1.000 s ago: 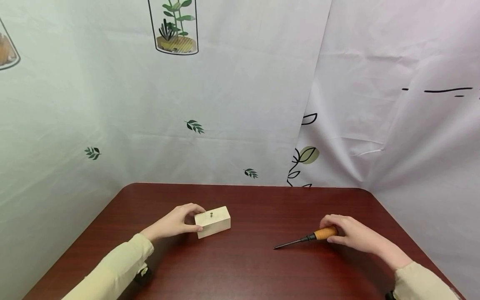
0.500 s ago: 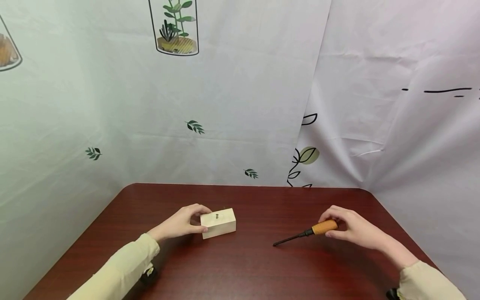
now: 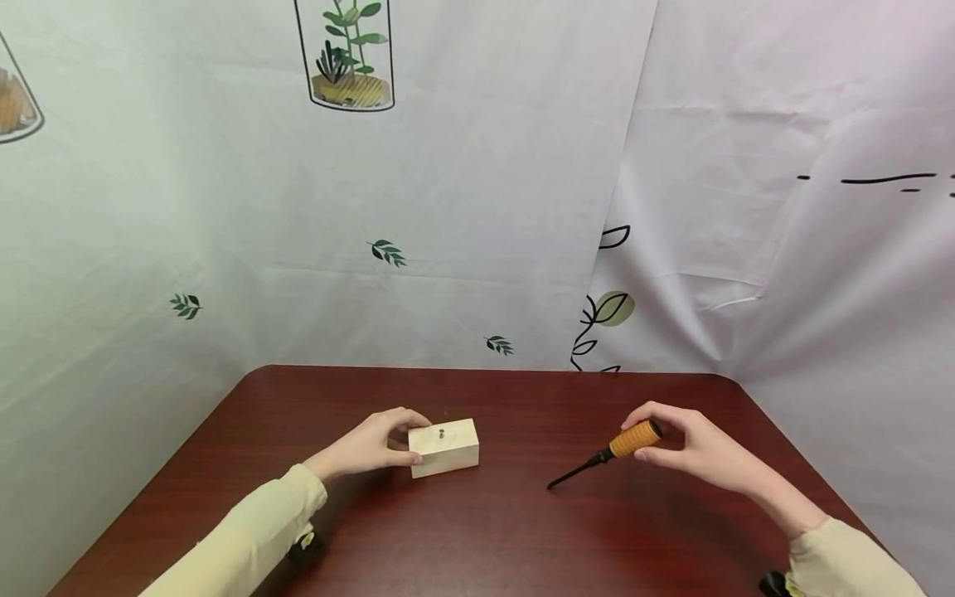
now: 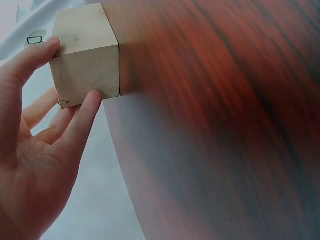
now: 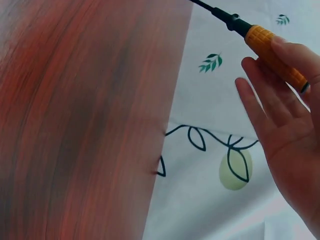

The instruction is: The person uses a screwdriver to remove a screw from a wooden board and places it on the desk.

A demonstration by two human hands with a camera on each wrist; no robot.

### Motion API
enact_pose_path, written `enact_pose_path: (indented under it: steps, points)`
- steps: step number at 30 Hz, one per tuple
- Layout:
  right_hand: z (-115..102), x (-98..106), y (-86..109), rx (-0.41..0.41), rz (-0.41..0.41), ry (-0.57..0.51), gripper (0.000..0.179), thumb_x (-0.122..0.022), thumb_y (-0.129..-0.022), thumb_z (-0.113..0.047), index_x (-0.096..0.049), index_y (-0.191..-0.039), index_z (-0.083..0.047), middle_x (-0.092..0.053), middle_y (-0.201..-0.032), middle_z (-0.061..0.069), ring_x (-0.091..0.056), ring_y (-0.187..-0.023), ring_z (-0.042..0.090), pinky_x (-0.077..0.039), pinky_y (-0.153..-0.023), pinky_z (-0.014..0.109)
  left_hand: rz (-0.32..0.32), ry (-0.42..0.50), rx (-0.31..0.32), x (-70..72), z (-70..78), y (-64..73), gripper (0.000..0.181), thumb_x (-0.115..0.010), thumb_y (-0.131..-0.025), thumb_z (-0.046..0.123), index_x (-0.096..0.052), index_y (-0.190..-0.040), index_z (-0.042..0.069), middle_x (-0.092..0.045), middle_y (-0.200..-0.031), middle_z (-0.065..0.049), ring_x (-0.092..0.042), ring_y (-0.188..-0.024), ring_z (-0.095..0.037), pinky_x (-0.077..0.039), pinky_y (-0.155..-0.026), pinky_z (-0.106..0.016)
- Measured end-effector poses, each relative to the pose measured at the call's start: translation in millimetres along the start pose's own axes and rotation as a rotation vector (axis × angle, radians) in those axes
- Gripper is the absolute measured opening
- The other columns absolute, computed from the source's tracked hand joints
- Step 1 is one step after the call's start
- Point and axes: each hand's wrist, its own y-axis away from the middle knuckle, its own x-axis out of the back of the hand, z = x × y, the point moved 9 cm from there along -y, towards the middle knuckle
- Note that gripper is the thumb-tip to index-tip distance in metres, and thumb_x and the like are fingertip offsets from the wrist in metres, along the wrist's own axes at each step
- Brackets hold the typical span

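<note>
The background is filled by a pale sheet [image 3: 485, 174], printed with dark leaves, a jar of plants and dark line drawings. In front of it a dark red-brown surface [image 3: 477, 547] with rounded far corners is seen. Both forearms are covered by pale sleeves [image 3: 239, 535], reached in over the surface from the near left and near right. The hands are set well apart. By the left hand [image 3: 369, 446] a pale block [image 3: 445, 452] is grasped at its left end, the thumb laid on the near side and the other fingers spread toward the far side and end. The block is thus placed just right of the left hand and well left of the right one; whether it is borne by the surface or raised slightly cannot be told. By the right hand [image 3: 701, 444] a screwdriver [image 3: 612, 451] is pinched by its orange handle [image 3: 632, 439], between thumb and fingers. Its dark shaft [image 3: 573, 475] is slanted down and left, toward the block, and kept apart from it. The block's top is marked near its middle by small dark spots [image 3: 442, 433], too small to be identified
</note>
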Motion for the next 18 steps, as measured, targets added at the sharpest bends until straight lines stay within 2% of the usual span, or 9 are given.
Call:
enact_pose_path:
  steps: [6,8,14,18]
  points:
    - [-3.0,-1.7,-3.9,-0.011,0.003,-0.156,0.032,-0.071,-0.088,-0.002,-0.061,-0.117,-0.011,-0.069,-0.098,0.000,-0.069,-0.082,0.006,-0.056,-0.067,0.024,-0.006,0.022,-0.002,-4.2,2.0,-2.7,0.046,-0.079,-0.085,0.027,-0.062,-0.123,0.009,-0.064,-0.115,-0.009,-0.064,-0.102,-0.021,-0.059,-0.080,-0.024]
    - [-3.0,-2.3,-5.6,-0.023,0.007,-0.176,0.033,-0.071,-0.087,-0.001,-0.061,-0.117,-0.011,-0.070,-0.099,0.001,-0.069,-0.083,0.006,-0.056,-0.068,0.024,-0.010,0.024,-0.004,-5.9,2.5,-3.3,0.045,-0.079,-0.085,0.026,-0.062,-0.123,0.009,-0.063,-0.115,-0.009,-0.064,-0.102,-0.020,-0.059,-0.080,-0.024]
    - [-8.9,0.3,-11.5,-0.005,0.058,-0.134,0.033,-0.071,-0.089,-0.004,-0.061,-0.119,-0.011,-0.073,-0.103,-0.002,-0.070,-0.086,0.010,-0.055,-0.071,0.022,-0.027,0.034,-0.008,-11.8,4.5,-6.2,0.046,-0.078,-0.086,0.025,-0.060,-0.125,0.009,-0.062,-0.118,-0.010,-0.065,-0.103,-0.019,-0.059,-0.081,-0.024]
    - [-13.7,2.9,-15.7,0.006,0.118,-0.108,0.036,-0.073,-0.088,-0.005,-0.060,-0.120,-0.015,-0.072,-0.106,-0.002,-0.069,-0.087,0.006,-0.054,-0.072,0.021,-0.041,0.048,-0.010,-16.5,7.7,-9.1,0.047,-0.078,-0.086,0.024,-0.059,-0.127,0.009,-0.062,-0.119,-0.011,-0.066,-0.105,-0.023,-0.058,-0.082,-0.024]
